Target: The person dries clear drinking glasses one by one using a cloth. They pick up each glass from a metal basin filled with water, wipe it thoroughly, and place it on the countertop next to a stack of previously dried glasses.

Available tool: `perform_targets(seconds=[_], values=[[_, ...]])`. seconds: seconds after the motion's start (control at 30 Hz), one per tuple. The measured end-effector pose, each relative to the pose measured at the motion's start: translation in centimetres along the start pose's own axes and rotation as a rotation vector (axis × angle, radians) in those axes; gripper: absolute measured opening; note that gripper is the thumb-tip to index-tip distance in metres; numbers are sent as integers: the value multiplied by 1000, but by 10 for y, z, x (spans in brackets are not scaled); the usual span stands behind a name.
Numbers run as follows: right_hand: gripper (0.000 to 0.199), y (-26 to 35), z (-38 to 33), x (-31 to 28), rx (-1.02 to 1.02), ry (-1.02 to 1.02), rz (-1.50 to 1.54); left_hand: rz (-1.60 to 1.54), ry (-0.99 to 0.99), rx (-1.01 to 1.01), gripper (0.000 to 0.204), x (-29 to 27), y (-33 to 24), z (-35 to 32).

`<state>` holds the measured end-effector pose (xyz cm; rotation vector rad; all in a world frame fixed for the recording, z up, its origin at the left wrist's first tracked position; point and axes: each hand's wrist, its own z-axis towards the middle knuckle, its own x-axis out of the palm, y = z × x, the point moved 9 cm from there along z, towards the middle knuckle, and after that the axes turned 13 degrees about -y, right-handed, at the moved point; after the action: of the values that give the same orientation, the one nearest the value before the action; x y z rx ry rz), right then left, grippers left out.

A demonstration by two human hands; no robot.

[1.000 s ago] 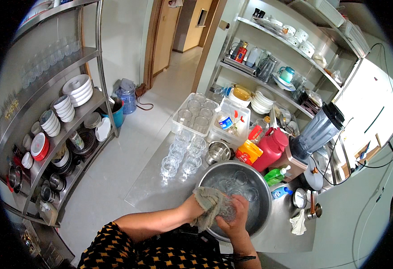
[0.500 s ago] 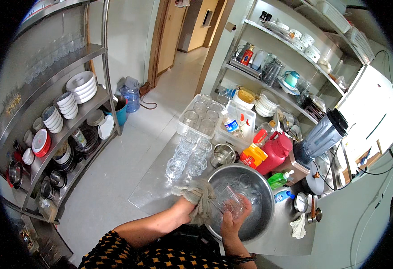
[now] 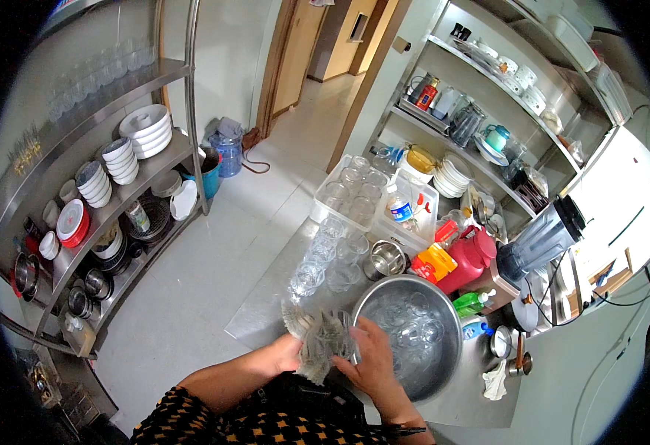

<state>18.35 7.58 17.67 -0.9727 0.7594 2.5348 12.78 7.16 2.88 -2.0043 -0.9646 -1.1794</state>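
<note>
Gripping a glass [image 3: 332, 330] with cloth [image 3: 312, 354], both my hands' fingers closed | steel tabletop [image 3: 266, 311] wet | tiled kitchen floor [image 3: 191, 297], shelves [image 3: 110, 193] of bowls

Steel counter [image 3: 266, 315] carries basin [image 3: 443, 371], upturned glasses [image 3: 325, 259], red jug [image 3: 473, 256]

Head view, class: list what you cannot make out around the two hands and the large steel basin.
- Clear drinking glass: mostly wrapped by the grey cloth and both hands' grip, left hand, right hand.
- Large round steel basin: glassware inside blurs together, uncountable.
- Shelf jars, top left: too blurred and small.
</note>
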Motion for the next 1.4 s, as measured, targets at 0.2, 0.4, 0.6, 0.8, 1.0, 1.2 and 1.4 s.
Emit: perform_targets(seconds=[0.2,0.4,0.6,0.8,1.0,1.2,1.4], values=[[23,19,11,32,-133,250,-101,218,-111,231,29,-28,-24,-6],[17,-9,12,52,-25,204,-53,166,-322,268,24,-55,-44,-12],[24,-69,7,92,63,213,-349,253,-402,293,19,-83,-68,-23],[26,-86,6,122,20,309,-630,206,-360,302,17,-101,-75,-15],[29,-107,0,146,62,387,-671,194,-318,283,16,-97,-80,-20],[30,-113,4,156,94,534,-733,189,-385,250,17,-91,-83,-26],[29,-113,3,161,169,636,-678,243,-301,247,25,-90,-81,-20]])
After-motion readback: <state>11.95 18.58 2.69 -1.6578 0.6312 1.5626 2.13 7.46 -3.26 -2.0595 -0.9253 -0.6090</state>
